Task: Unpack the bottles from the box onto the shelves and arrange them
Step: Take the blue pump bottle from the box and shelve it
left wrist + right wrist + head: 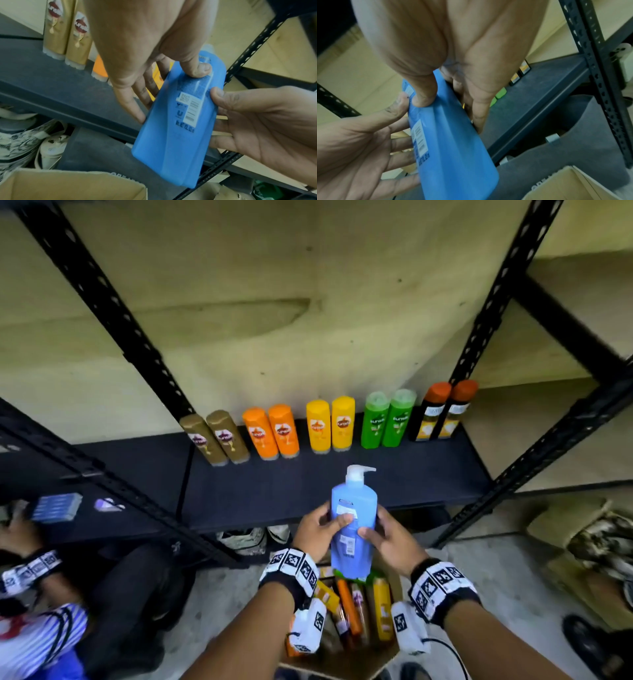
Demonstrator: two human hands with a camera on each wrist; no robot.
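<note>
A tall blue pump bottle [354,508] with a white pump stays upright above the open cardboard box [342,664], just before the dark shelf [308,484]. My left hand [323,525] grips its left side, thumb on the back label. My right hand [380,530] grips the right side. The left wrist view shows the blue bottle [171,142] between my left hand [154,83] and my right hand [257,121]. In the right wrist view my right hand [450,101] pinches the blue bottle [453,148]. Several bottles [363,607] lie in the box.
Along the back of the shelf stand pairs of gold [215,438], orange [272,431], yellow [330,424], green [388,419] and black bottles [442,412]. Black uprights [113,313] frame the shelf. Shoes [246,539] sit underneath. Another person's arm [27,570] reaches in at the left.
</note>
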